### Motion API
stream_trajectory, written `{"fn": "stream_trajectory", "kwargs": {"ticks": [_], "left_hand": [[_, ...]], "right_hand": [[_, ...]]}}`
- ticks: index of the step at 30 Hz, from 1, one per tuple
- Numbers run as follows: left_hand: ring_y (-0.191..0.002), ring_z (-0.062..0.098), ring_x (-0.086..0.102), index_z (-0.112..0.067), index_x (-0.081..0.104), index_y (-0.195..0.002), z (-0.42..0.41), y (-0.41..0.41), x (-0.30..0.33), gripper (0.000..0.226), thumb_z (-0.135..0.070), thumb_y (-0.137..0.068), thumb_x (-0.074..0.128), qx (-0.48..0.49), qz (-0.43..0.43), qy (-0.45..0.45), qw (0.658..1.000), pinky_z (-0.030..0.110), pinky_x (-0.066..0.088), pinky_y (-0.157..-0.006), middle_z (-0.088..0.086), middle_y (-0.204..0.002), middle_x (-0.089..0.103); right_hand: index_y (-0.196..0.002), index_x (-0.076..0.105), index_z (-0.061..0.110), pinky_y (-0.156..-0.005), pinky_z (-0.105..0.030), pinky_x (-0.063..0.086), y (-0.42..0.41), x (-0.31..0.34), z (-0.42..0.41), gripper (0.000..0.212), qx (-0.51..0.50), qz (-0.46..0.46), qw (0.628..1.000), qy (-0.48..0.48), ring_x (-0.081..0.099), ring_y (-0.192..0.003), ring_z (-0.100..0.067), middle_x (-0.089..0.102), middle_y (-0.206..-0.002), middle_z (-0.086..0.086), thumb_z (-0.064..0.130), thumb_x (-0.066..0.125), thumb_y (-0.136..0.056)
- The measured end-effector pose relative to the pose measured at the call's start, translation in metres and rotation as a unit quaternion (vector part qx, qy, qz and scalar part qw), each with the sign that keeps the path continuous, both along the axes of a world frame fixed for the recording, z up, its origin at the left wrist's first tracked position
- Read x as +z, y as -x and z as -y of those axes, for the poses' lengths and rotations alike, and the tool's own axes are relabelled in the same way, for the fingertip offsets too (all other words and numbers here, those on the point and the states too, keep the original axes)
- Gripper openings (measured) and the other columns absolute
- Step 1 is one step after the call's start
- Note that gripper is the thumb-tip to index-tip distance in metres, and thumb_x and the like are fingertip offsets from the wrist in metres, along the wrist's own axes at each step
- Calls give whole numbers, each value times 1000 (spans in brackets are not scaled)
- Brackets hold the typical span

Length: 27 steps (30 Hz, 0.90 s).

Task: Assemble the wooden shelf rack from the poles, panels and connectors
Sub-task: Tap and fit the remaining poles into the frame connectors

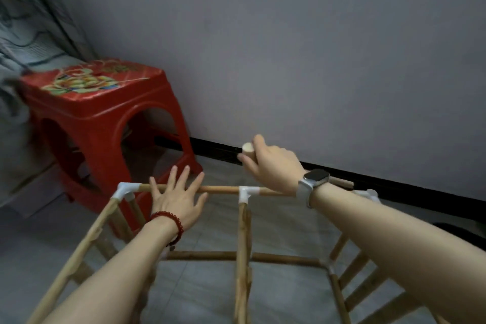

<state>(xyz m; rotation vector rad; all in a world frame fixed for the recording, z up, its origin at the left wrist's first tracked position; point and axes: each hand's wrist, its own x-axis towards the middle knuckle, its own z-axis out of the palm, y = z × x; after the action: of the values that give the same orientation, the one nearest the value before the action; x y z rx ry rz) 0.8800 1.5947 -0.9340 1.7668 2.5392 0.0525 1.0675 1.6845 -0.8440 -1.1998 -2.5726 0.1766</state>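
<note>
A red plastic stool [100, 113] stands left; the left hand [176, 197], fingers spread flat, lies over the rack frame's top pole [221, 189]; the right hand [273, 166] grips a loose wooden pole [248, 151] above that frame.

Ahead of the left hand [176, 198], a red stool [105, 123] stands close behind the frame's far rail [221, 189], blocking reach there. Beyond the right hand [273, 166], bare floor [218, 168] runs to the wall [315, 60]. Below both hands, open bays lie either side of the middle pole [243, 244].
</note>
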Motion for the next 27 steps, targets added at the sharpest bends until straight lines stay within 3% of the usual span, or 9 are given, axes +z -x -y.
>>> {"fn": "stream_trajectory", "kwargs": {"ticks": [3,4,7,9,12,13,18,22,27], "left_hand": [[-143,22,-12,-46,-5,-144,9,22,-10,57,-56,-94,22,-12,-9,13,1000,57,-7,-111,-5,-157,-2],[-144,22,-8,-47,-4,-144,12,24,-14,59,-56,-94,25,-18,-16,1,1000,56,-6,-112,-5,-157,0],[-143,23,0,-47,-1,-144,13,26,-22,62,-54,-92,31,-17,-32,-39,999,54,-5,-112,-4,-157,5],[-143,22,1,-47,0,-144,12,30,-24,63,-54,-91,33,-16,-47,-50,998,53,-5,-111,-5,-157,5],[-143,22,0,-47,-2,-144,11,31,-28,66,-55,-89,34,-14,-45,-53,997,53,-8,-110,-4,-157,6],[-143,22,0,-47,-4,-144,11,31,-29,67,-55,-89,34,-15,-42,-52,998,53,-8,-110,-3,-157,5],[-144,20,-2,-40,-8,-146,12,39,-15,70,-53,-91,34,-43,-32,10,999,53,-3,-112,-3,-158,-3],[-144,16,-5,-26,-6,-148,25,55,-2,72,-47,-93,35,4,-16,-6,1000,54,-1,-112,-2,-157,-7],[-144,18,-8,-16,-12,-147,75,100,-2,68,-42,-98,26,119,36,41,991,60,-4,-110,0,-157,-12]], "right_hand": [[-102,34,14,-58,-37,32,27,0,0,33,-58,-201,977,-41,61,-76,-42,67,-85,-14,47,35,-96],[-109,36,12,-59,-37,35,30,-11,7,35,-82,-185,979,-31,62,-76,-41,67,-86,-13,46,35,-97],[-115,31,11,-63,-37,39,31,-58,18,38,-54,20,998,24,64,-87,-35,67,-96,-8,44,33,-98],[-107,31,14,-61,-37,34,38,-49,4,34,-57,-12,998,8,64,-84,-37,67,-94,-11,46,34,-97],[-96,28,18,-55,-36,32,44,-33,-4,31,-96,-193,976,-43,62,-70,-40,66,-78,-13,49,32,-94],[-99,29,17,-55,-36,35,44,-38,1,31,-104,-190,975,-45,62,-69,-39,66,-77,-12,48,31,-94],[-94,21,18,-59,-34,34,36,-65,9,29,-61,30,997,23,63,-81,-34,64,-87,-3,44,35,-96],[-92,23,19,-56,-32,32,58,-53,13,31,-15,-1,1000,13,61,-73,-32,51,-71,5,47,37,-95],[-92,27,17,-57,-34,29,136,-27,39,35,110,-65,991,45,60,-77,-33,50,-74,5,47,45,-94]]}}
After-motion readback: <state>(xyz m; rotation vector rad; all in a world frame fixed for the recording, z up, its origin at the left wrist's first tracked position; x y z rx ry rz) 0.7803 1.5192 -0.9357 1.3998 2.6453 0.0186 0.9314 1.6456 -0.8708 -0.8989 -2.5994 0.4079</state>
